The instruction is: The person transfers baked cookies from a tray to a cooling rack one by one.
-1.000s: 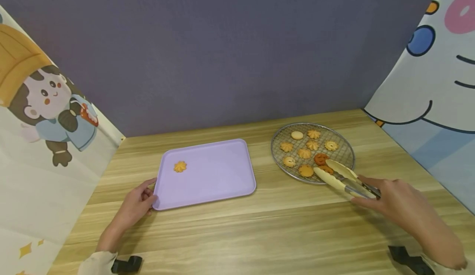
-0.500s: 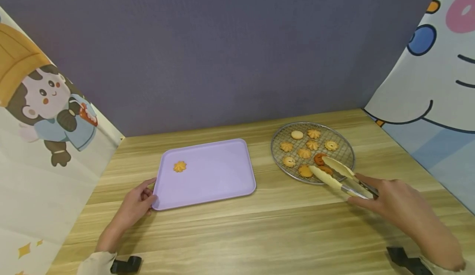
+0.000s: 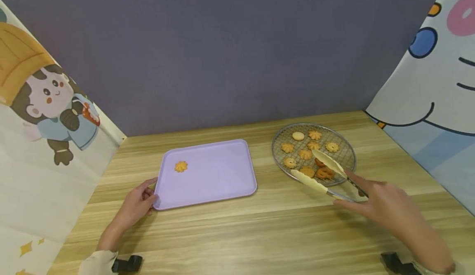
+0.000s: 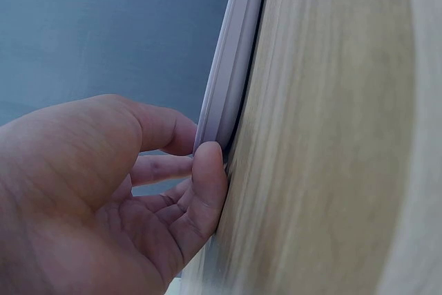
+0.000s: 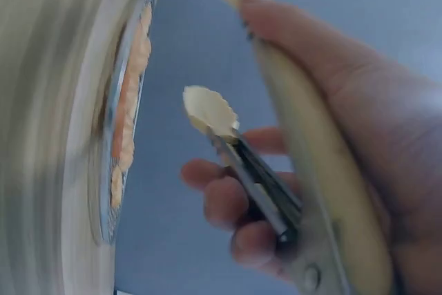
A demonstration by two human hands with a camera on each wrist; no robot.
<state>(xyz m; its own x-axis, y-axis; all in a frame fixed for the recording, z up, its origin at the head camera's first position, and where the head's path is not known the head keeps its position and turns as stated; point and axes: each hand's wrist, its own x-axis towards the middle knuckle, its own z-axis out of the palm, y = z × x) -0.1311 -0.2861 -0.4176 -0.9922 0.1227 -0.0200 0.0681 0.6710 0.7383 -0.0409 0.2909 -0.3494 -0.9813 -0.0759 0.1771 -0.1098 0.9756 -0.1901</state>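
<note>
My left hand holds the near left corner of a lilac tray, with the thumb and fingers at its rim. A single flower-shaped cookie lies on that tray. My right hand grips cream-tipped metal tongs, whose arms are spread apart with nothing between the tips in the right wrist view. The tongs hang over the near part of a round wire rack. Below them are a round cookie and a brown pretzel; a second pretzel is partly hidden by the upper tip.
More cookies, among them a flower-shaped one and a pale oval one, sit on the rack. A grey-blue panel stands behind the wooden table, with printed sheets at both sides.
The tongs have moved left from over the pretzels towards the round cookie, and their tips have spread wider. Both pretzels remain on the rack. My left hand has stayed at the tray corner.
</note>
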